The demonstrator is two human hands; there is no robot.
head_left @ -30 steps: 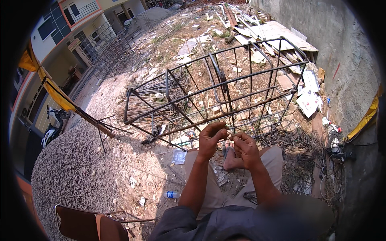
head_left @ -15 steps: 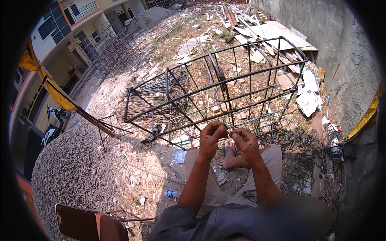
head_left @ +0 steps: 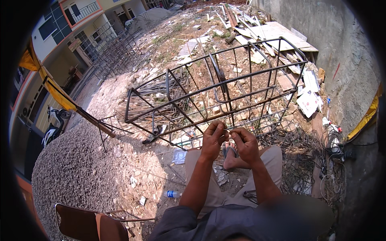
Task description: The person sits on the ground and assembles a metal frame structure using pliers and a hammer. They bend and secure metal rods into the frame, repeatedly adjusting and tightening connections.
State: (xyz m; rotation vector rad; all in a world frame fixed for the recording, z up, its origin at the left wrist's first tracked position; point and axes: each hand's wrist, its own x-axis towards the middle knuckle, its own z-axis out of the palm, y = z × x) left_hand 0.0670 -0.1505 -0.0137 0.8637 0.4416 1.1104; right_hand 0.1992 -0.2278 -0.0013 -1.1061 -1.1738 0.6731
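Note:
My left hand [head_left: 214, 139] and my right hand [head_left: 244, 143] are raised together above my knees, thumbs and fingertips pinched. Whatever is between them is too thin and small to make out. Just beyond my fingers stands a rebar cage [head_left: 221, 76], long and box-shaped, made of dark bars with bent stirrups. Its near lower bars pass close to my fingertips; I cannot tell whether they touch. Below my hands a sandalled foot [head_left: 230, 157] shows between my knees.
A gravel heap [head_left: 72, 168] rises at left, near a brown chair [head_left: 80, 221]. A plastic bottle [head_left: 172, 194] lies on the rubble. Behind the cage is a pile of rods [head_left: 155, 100]. Tangled wire [head_left: 305, 154] lies at right, by a concrete wall [head_left: 341, 60].
My left hand has shifted slightly right and turned a little, its fingers still pinched. The right hand has barely moved. The cage stays where it was.

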